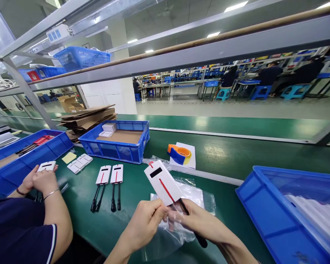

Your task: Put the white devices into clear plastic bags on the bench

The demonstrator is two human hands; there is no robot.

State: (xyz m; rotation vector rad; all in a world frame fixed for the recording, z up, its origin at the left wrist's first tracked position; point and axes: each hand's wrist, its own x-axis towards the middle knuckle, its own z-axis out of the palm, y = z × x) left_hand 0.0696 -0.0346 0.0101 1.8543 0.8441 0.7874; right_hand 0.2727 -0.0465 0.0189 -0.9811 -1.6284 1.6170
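A white flat device [165, 185] with a black window, a red stripe and black cables is held tilted at the centre. My left hand [150, 220] is closed in a pinch at its lower edge. From the right, my right hand [194, 216] has its fingers closed round the device's lower end, beside the black cable. Clear plastic bags [209, 201] lie on the green table beneath both hands, and some plastic shows between the fingers. Two similar white devices [103, 175] [117, 174] with black cables lie to the left.
A co-worker's hands [45, 181] hold another white device at the left. Blue bins stand at the left [63, 145], centre back [123, 152] and right [275, 220]. An orange and blue tape dispenser [180, 153] rests on paper behind the bags. A metal shelf rail [181, 55] crosses above.
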